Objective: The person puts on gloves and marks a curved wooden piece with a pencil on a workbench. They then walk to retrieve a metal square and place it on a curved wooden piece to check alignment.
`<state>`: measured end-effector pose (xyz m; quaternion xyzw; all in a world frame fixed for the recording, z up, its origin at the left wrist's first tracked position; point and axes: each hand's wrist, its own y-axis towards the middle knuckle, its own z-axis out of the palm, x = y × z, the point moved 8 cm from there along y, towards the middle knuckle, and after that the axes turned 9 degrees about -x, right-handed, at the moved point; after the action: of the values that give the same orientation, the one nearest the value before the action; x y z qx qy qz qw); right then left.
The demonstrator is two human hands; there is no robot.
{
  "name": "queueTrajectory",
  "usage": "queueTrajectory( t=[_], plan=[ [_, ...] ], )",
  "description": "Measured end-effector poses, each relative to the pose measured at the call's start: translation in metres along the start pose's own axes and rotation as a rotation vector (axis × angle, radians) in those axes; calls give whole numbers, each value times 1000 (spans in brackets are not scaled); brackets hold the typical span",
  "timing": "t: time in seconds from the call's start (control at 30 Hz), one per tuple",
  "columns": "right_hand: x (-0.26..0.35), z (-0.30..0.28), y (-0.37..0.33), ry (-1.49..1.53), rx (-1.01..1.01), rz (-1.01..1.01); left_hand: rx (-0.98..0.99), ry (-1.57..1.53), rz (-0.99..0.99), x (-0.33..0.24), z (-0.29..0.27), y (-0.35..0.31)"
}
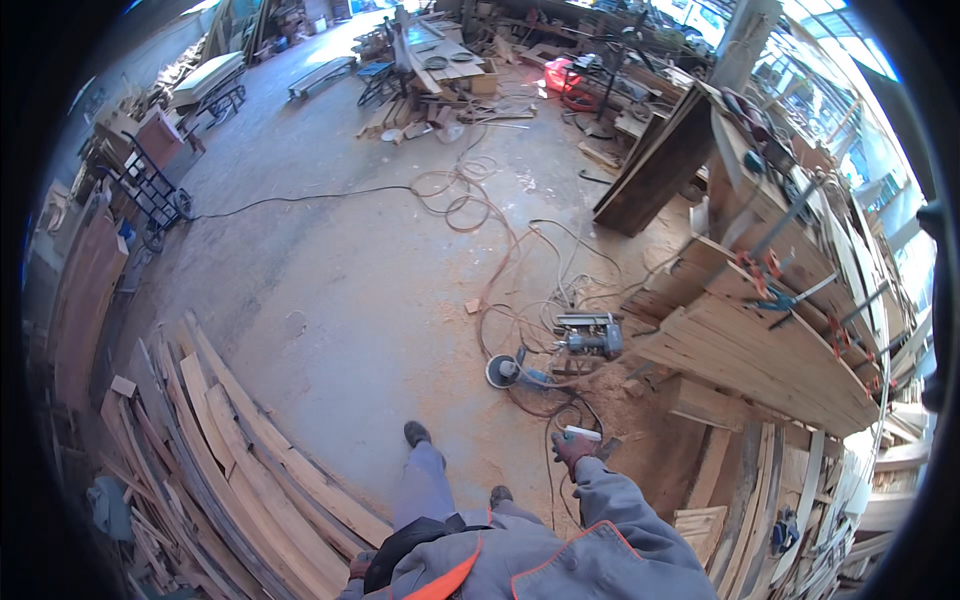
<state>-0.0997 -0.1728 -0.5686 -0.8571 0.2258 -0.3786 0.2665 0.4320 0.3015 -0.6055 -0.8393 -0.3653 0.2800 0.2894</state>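
My right hand (573, 450) reaches forward from a grey sleeve, its fingers closed round a small white object (583, 432) whose kind I cannot make out. Beyond it on the floor lies an angle grinder (507, 371) with a round disc and a blue body, among loose cables. A grey power tool with a flat metal base (588, 335) sits just past the grinder. Low at my left side, my left hand (361, 564) shows only in part beside a dark bundle. Its fingers are too hidden to read.
Long boards (280, 500) are stacked at my left. On the right stands a clamped wooden panel (755, 350), with more planks below it. Hoses and cables (465, 195) coil over the sawdust-strewn floor. A hand truck (150, 195) stands far left, and a cluttered workbench (445, 65) lies ahead.
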Motion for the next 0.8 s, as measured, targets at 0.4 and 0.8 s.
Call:
queueTrajectory(
  t=[0.4, 0.8],
  plan=[
    [207, 95, 54, 130, 61, 272, -4, -988, -296, -93, -310, 359],
    [339, 152, 273, -248, 66, 64, -23, -338, 147, -415, -559, 612]
  ],
)
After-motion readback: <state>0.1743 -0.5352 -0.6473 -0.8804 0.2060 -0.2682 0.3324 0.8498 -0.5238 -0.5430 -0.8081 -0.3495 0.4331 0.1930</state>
